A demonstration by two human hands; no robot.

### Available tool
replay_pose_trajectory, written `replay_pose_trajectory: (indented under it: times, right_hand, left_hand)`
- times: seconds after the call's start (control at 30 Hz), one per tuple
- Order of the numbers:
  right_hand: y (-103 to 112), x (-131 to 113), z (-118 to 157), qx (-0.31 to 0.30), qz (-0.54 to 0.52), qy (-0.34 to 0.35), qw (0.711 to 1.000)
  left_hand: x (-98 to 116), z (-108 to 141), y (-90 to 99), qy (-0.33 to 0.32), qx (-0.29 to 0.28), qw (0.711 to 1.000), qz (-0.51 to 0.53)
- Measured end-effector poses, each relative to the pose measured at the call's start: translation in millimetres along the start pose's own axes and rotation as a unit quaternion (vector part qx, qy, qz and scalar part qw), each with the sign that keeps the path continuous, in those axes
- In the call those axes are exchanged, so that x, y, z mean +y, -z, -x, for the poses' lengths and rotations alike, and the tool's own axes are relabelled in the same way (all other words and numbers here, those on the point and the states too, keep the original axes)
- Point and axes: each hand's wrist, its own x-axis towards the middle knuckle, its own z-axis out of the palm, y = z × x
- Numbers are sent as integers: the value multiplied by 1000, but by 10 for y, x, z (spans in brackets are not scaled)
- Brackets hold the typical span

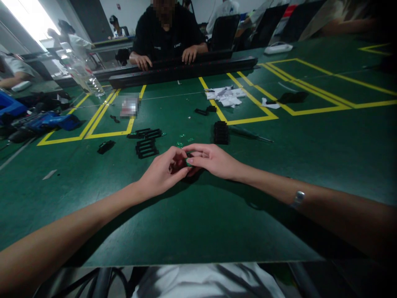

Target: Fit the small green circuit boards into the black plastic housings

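My left hand [166,169] and my right hand [214,160] meet just above the green table, fingertips together. Between them they pinch a small green piece [188,163], mostly hidden by the fingers. Just beyond lie several tiny green bits [180,144]. Black slotted plastic frames [147,148] rest ahead of my left hand, with a small black part [106,147] farther left. Beyond my right hand are a black ribbed block [221,132] and a screwdriver [252,134] with its shaft pointing right.
Long black bars [186,68] lie across the far side, under a co-worker's hands. Crumpled white paper [228,96] sits inside yellow tape lines. Clear bottles [93,82] stand at the far left, near blue power tools [58,122]. The table's near edge is by my lap.
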Motion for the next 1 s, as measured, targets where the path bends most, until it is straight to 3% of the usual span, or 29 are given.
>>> replay_pose_trajectory:
  times: [0.63, 1.0]
  right_hand:
    - [51, 31, -6, -11, -92, -4, 996]
    - [62, 36, 2, -10, -82, -7, 997]
  left_hand:
    - [19, 27, 15, -42, 38, 998, -34]
    - [31, 23, 20, -84, 42, 994, -64]
